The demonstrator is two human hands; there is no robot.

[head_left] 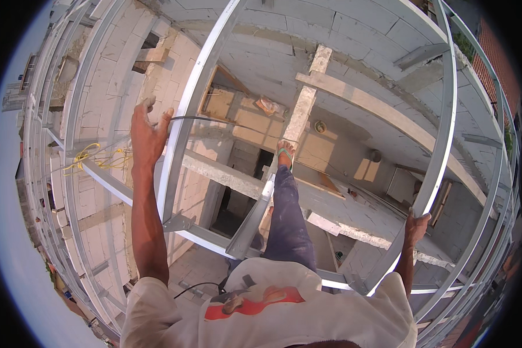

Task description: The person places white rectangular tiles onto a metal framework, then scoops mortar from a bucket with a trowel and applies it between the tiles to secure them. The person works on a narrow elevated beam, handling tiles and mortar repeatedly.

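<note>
My left hand [148,136] is raised beside a long silver metal channel beam [187,107], its thumb and fingers apart. A thin black cable [200,118] crosses the beam's face and meets the thumb; whether it runs behind the hand is hard to see. On the other side, my right hand [416,226] is wrapped round a second metal channel beam [441,151], which slants up and away. One foot in a green-strapped flip-flop [285,153] stands on a narrow concrete beam [300,119] between them.
Open rooms with block walls [365,23] drop away below the frame. A metal crossbar [206,236] with brackets runs close to me. Yellow cord [86,158] is tangled on the left. A bucket [319,126] sits on the floor below. More metal beams [496,174] stand at right.
</note>
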